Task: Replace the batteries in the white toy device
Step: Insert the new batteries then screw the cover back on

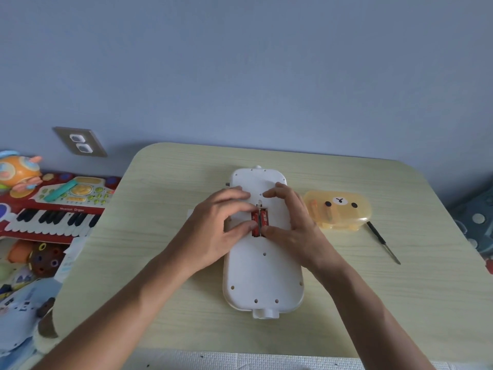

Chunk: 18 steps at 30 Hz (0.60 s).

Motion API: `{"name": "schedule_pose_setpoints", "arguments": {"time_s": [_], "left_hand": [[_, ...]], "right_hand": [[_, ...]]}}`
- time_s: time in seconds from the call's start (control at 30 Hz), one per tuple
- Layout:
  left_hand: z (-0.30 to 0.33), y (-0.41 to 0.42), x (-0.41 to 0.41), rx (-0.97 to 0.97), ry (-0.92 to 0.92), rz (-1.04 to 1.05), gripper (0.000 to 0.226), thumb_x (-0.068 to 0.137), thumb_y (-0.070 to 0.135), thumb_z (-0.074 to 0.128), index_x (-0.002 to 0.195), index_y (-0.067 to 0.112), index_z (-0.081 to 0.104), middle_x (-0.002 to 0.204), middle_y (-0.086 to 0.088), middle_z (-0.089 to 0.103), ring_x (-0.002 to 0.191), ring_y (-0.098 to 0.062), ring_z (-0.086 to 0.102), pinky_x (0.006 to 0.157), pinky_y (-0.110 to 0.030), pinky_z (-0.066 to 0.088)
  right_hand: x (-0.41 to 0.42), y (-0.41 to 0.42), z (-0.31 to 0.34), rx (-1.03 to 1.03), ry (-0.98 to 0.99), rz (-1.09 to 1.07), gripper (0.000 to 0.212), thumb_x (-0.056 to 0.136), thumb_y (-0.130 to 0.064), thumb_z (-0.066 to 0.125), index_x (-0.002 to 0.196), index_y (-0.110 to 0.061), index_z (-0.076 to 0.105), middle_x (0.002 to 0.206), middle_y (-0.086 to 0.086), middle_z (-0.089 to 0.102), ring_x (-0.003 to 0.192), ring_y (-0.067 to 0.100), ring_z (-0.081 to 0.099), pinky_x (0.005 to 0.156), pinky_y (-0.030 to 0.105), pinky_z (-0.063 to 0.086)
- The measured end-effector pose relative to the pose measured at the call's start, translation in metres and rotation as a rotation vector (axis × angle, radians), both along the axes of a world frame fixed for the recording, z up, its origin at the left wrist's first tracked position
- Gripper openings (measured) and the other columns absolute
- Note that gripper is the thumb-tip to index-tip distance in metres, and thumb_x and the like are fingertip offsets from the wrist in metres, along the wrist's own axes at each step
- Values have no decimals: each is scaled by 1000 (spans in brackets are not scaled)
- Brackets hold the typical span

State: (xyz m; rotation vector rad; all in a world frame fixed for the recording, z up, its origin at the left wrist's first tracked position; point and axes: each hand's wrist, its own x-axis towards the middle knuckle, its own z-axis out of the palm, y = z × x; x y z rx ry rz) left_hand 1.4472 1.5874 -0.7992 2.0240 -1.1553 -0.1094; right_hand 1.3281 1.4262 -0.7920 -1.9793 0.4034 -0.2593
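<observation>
On the table (170, 263) the white toy device (262, 273) lies back-up, both hands, left hand (221, 225) and right hand (290, 222), pinching the red batteries (259, 219) in its open bay; a slipping thumb could pop one loose toward the screwdriver (382, 241).

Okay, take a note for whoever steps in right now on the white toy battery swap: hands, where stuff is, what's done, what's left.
Left hand: fingers curled at the open battery bay, thumb tip on the left red battery.
Right hand: thumb and fingers bracket the bay, thumb by the right red battery.
White toy device lies back-up, mid-table.
Screwdriver and orange bear case lie to its right.
Done: cover off, two batteries sitting in the bay.
Left: can't tell if these are old or new. No cover identifiable in view.
</observation>
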Motion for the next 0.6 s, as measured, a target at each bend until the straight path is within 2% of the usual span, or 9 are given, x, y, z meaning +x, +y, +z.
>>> {"name": "schedule_pose_setpoints", "arguments": {"time_s": [0.07,0.13,0.17,0.23,0.3,0.4,0.47,0.6], "left_hand": [[8,9,11,-17,36,4,30,88,29,73,117,26,73,127,14,64,124,5,53,102,-6,34],[14,22,26,5,29,71,29,88,26,74,117,29,73,120,15,66,116,3,57,95,-12,42],[16,30,34,44,30,115,29,87,25,74,116,31,73,116,15,66,112,2,58,91,-15,45],[18,44,47,163,79,186,32,85,26,76,115,35,72,112,15,65,105,2,58,82,-17,45],[19,56,55,269,134,220,36,82,30,79,116,38,70,112,14,64,101,3,58,79,-20,46],[21,64,57,364,206,242,52,75,35,85,123,38,65,111,14,62,97,2,57,82,-24,48],[20,64,55,395,216,251,60,69,36,89,124,36,65,111,12,60,94,2,56,78,-21,45],[16,60,52,435,195,219,53,67,33,90,114,35,67,110,8,53,97,-3,54,75,-15,40]], "right_hand": [[-2,-2,1,-26,17,2,54,79,-21,79,121,-45,54,149,-17,36,123,-25,28,105,15,35],[-3,-3,2,-79,41,3,55,83,-16,77,128,-38,57,150,-20,33,115,-35,25,99,6,32],[-3,-3,3,-104,46,-3,53,83,-17,77,129,-37,59,151,-21,33,114,-35,26,94,2,30],[0,-2,5,-139,51,-21,49,84,-20,76,127,-38,62,153,-21,35,124,-20,33,92,3,28],[4,-1,8,-189,45,-37,46,85,-24,75,128,-37,63,154,-20,37,133,-8,34,97,9,27],[10,2,15,-286,32,-19,46,87,-25,74,132,-32,63,154,-19,38,133,-13,28,101,7,23],[14,4,18,-318,57,14,53,86,-27,75,136,-30,59,156,-16,36,143,-5,24,107,14,20],[14,4,16,-317,127,64,73,76,-37,84,142,-31,54,160,-15,30,152,5,16,119,29,22]]}}
